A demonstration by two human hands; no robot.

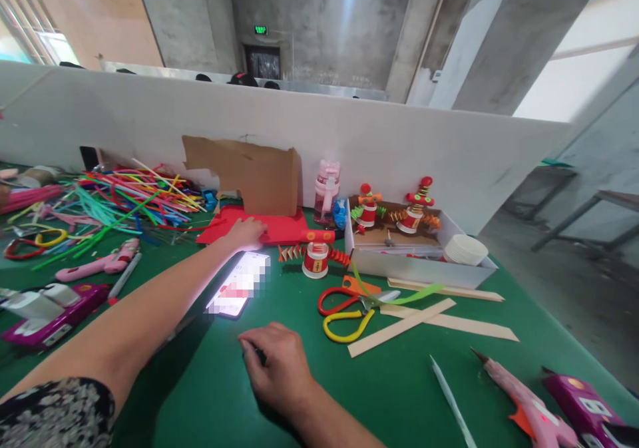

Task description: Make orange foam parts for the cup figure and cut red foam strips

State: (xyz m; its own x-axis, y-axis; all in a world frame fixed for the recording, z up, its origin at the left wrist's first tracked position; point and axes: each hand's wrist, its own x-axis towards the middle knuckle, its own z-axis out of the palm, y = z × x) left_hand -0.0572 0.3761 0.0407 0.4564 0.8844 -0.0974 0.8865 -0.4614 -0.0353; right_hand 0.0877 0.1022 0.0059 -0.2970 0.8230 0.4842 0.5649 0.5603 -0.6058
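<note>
My left hand (248, 233) reaches forward with its fingers stretched out, lying on a red sheet (287, 227). Below that forearm a lit phone (238, 285) lies face up, part of its screen blurred. My right hand (279, 368) rests on the green table, fingers loosely curled in and nothing visible in them. Between the hands and a box stands a small figure (316, 261) made from a red-and-white paper cup with folded paper arms. Scissors (352, 315) with red and yellow handles lie to the right of my right hand.
Pipe cleaners (134, 198) are heaped at the left near a pink glue gun (102, 265) and a purple power strip (60, 315). A white box (419, 265) holds two similar figures and paper cups. Wooden strips (402, 328), a second glue gun (532, 401) and a pink bottle (327, 192) are also here.
</note>
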